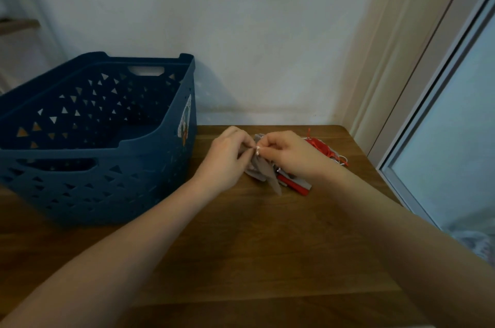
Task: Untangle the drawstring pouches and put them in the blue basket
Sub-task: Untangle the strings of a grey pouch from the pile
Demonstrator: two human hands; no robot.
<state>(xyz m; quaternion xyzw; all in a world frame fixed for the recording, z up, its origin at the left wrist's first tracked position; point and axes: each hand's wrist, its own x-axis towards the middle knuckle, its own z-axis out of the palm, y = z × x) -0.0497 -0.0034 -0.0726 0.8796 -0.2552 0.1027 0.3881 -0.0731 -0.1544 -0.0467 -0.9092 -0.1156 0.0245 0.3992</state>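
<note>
On the far right part of the wooden surface (241,247), near the wall (267,32), lies a small tangle of drawstring pouches (267,174): grey ones (261,169) toward the left and red ones (293,185) toward the right, with red cords (320,146) trailing out on the far right side. Both hands meet over this bundle. The left hand (227,153) has its fingers curled and pinches a pale bit of string or fabric at the top of the grey pouches. The right hand (289,153) is just beside it, fingertips nearly touching those of the left hand, and pinches the same spot from the right. Exactly what strand each holds is too small to tell. The right hand covers the middle of the bundle, so how many pouches there are cannot be told.

The blue basket (80,188) stands on the left of the surface, just beside the left hand and apart from the pouches. It is plastic, with triangular cut-outs in its walls, a handle slot on the near and far sides, and a sticker (184,121) on its right wall. No pouch shows inside it. A glass door (455,126) with a pale frame runs along the right edge.
</note>
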